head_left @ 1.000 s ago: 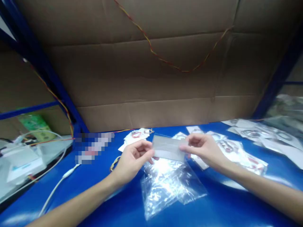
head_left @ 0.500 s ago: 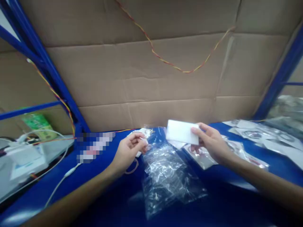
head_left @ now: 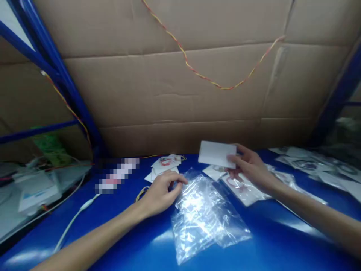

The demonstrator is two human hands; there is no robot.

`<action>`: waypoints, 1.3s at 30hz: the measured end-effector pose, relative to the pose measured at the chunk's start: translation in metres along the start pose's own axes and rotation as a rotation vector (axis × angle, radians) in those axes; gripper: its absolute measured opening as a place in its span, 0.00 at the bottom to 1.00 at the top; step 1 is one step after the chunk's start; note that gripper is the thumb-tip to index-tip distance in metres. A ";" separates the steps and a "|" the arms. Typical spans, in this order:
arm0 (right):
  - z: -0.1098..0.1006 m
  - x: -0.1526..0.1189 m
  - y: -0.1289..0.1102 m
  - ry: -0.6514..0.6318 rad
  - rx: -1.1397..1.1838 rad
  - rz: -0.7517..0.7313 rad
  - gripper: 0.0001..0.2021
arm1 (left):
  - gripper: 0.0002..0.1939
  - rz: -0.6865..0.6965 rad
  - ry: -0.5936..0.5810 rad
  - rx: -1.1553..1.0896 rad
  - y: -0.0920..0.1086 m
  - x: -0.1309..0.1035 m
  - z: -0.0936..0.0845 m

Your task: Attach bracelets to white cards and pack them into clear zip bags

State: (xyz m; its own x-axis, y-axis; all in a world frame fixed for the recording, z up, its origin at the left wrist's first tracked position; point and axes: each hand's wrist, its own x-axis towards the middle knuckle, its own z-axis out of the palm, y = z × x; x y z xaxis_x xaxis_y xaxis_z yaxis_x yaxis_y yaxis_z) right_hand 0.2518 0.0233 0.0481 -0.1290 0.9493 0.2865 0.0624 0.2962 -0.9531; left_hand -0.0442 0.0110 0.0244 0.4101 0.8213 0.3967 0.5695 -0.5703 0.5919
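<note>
Nearest: clear plastic bags, overlapping on the blue tabletop; count uncertain (glare muddles the edges). Left hand at their upper left edge, fingers curled; cannot tell whether its grip pinches plastic. Right hand: grip pinching the right end of one white card, raised beyond the bags. Card's long axis runs roughly left-right, extending leftward from that grip; right hand nearer, left hand apart, nearer the wearer. Farther: white cards, number unclear; one twisted wire across cardboard.
</note>
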 end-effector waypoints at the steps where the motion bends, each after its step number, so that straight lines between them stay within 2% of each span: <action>1: 0.005 0.003 -0.002 -0.059 -0.038 0.003 0.17 | 0.11 0.030 -0.031 0.032 0.001 -0.001 0.001; 3: 0.018 0.013 -0.003 -0.166 -0.086 0.015 0.17 | 0.10 0.082 -0.069 0.079 0.001 -0.004 0.004; 8: 0.060 0.057 0.004 -0.255 -0.107 0.020 0.10 | 0.09 0.133 -0.140 0.118 0.001 -0.006 0.006; 11: 0.083 0.083 0.011 -0.328 -0.090 0.041 0.14 | 0.08 0.148 -0.167 0.165 0.000 -0.006 0.005; 14: 0.092 0.098 0.016 -0.404 -0.141 0.051 0.19 | 0.07 0.164 -0.185 0.211 -0.001 -0.006 0.004; 17: 0.079 0.096 0.017 -0.353 -0.275 -0.001 0.24 | 0.07 0.180 -0.161 0.227 -0.002 -0.007 0.005; 20: 0.052 0.076 0.014 -0.270 -0.424 -0.138 0.23 | 0.06 0.217 -0.080 0.179 -0.002 -0.006 0.004; 22: 0.036 0.055 0.009 -0.293 -0.467 -0.157 0.26 | 0.06 0.217 -0.013 0.100 -0.001 -0.005 0.003; 24: 0.026 0.032 0.003 -0.341 -0.481 -0.104 0.26 | 0.06 0.201 0.052 0.015 0.001 -0.004 0.002; 28: 0.024 0.003 -0.004 -0.382 -0.560 -0.084 0.25 | 0.05 0.180 0.229 -0.068 0.001 -0.003 0.001; 31: 0.028 0.003 -0.004 -0.380 -0.455 -0.047 0.23 | 0.05 0.158 0.328 -0.043 -0.001 -0.002 0.001; 33: 0.027 0.010 -0.002 -0.336 -0.357 0.006 0.20 | 0.09 0.159 0.322 -0.019 -0.002 -0.002 0.001; 35: 0.023 0.020 0.001 -0.247 -0.316 0.021 0.18 | 0.18 0.168 0.238 0.012 -0.003 -0.002 0.001; 37: 0.017 0.029 0.005 -0.161 -0.282 0.020 0.19 | 0.26 0.193 0.147 0.064 -0.004 -0.003 0.002; 39: 0.012 0.036 0.009 -0.148 -0.218 0.046 0.22 | 0.28 0.225 0.124 0.128 -0.005 -0.005 0.004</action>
State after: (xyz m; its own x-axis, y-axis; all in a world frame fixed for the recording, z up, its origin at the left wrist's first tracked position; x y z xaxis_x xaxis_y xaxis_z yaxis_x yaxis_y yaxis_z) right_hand 0.2364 0.0585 0.0487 -0.2631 0.9415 0.2105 0.2817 0.2837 -0.9166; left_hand -0.0459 0.0099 0.0167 0.4509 0.6648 0.5956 0.5624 -0.7298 0.3888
